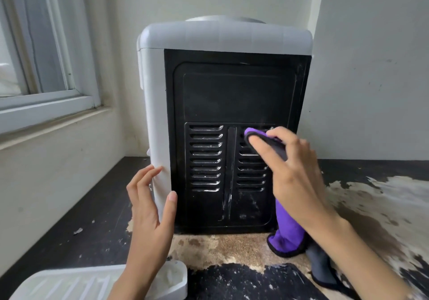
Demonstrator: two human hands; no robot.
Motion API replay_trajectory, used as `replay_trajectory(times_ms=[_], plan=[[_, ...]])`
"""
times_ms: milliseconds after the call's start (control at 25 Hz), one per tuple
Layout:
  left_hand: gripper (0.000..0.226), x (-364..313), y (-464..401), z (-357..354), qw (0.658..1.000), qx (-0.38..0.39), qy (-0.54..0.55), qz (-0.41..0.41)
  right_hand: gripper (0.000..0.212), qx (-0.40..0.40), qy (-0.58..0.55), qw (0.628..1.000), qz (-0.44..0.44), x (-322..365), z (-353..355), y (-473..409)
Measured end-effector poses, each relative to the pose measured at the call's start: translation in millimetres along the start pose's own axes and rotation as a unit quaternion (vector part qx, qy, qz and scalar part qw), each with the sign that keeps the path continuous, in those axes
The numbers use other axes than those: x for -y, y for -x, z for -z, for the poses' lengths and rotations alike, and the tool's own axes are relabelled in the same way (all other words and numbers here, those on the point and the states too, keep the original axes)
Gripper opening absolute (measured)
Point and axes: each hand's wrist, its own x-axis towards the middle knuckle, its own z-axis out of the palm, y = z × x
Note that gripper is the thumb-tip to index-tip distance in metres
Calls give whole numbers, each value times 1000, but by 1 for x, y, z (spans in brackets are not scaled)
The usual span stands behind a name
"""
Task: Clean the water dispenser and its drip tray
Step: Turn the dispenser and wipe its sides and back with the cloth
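Dispenser (222,114) stands on the counter (69,218), back panel toward the camera; right hand (294,172) pinches the cloth (286,227) against the upper right vents, left hand (151,209), fingers straight, steadies the corner. Dust streaks remain low on the panel. Tray (92,281) lies off at front left, probably still to be wiped, so mid-task.

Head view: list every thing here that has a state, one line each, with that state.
Water dispenser: upright, black back panel facing the camera.
Vent slats: streaked with dust.
Purple cloth: pressed on the right vents, tail hanging down.
Drip tray: detached, lying on the counter.
Left hand: steadying the dispenser's corner.
Right hand: holds the cloth.
Window: closed.
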Motion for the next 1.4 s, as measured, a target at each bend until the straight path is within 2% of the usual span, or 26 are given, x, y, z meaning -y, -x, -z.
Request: replay_trajectory(times_ms=[240,440,480,560,640,720,840,1000,1200,1240,1320,1400], plan=[[41,-1,0,0,1000,3,8,0,56,-1,25,996,-90,-3,18,-17],[41,-4,1,0,1000,3,13,7,61,57,-157,981,-96,13,8,-27],[40,-4,1,0,1000,4,14,8,60,36,-168,979,-110,5,9,-24],[41,-4,0,0,1000,4,17,6,59,-32,-79,988,-127,-7,13,-13],[42,-3,1,0,1000,5,17,9,61,-47,43,993,-98,-9,9,-1],[42,-2,1,-1,1000,7,15,13,66,-37,85,992,-85,4,-3,6],[40,-3,1,0,1000,2,14,9,69,-23,57,994,-85,37,-19,-2],[41,-3,0,1,1000,1,14,3,62,0,5,999,-46,85,-32,-27],[40,-3,0,2,1000,1,12,-2,66,43,-49,995,70,88,-25,-30],[41,-3,0,2,1000,1,14,1,63,31,-52,997,56,80,-19,-28],[41,-4,0,1,1000,2,19,7,56,-37,-55,997,-51,56,-8,-24],[42,-4,1,1,1000,4,21,12,58,-84,-30,988,-130,29,0,-19]])
